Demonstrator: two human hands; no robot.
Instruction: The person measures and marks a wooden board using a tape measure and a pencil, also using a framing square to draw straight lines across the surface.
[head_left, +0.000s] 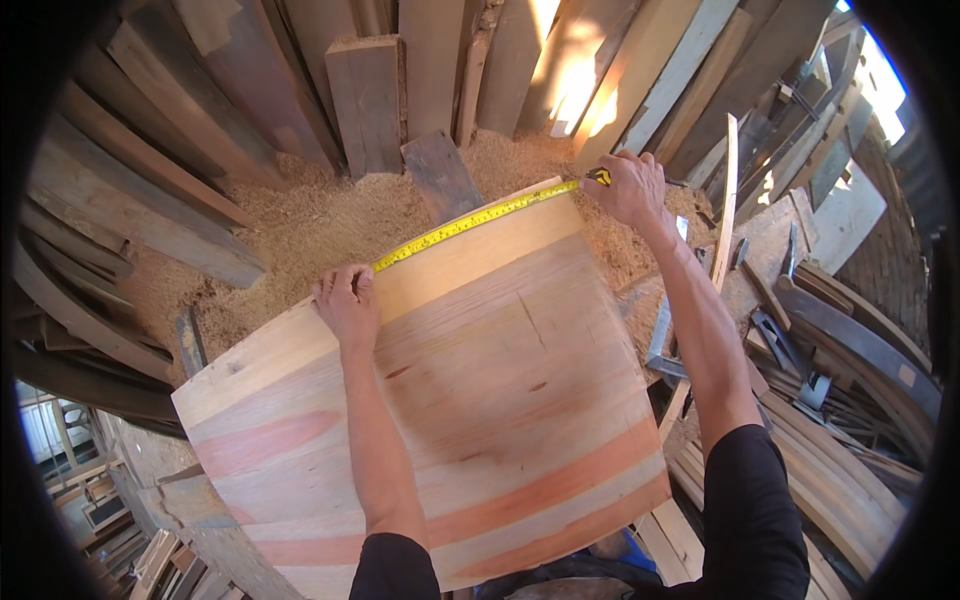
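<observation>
A wide wooden panel [500, 350] with pale, brown and reddish bands lies in front of me. Along its far edge stretches a yellow tape measure blade [470, 226]. My left hand [348, 300] pinches the blade's left end against the panel near the middle of that edge. At the panel's far right corner, my right hand [632, 188] is closed around the tape measure's black and yellow case [599, 177], most of which the fingers hide.
Boards [365, 105] stand in a row at the back, with sawdust [300, 225] heaped below them. A short plank [440, 175] touches the panel's far edge. To the right lie a metal square [664, 335], a clamp-like blue tool [775, 335] and stacked timber [830, 470].
</observation>
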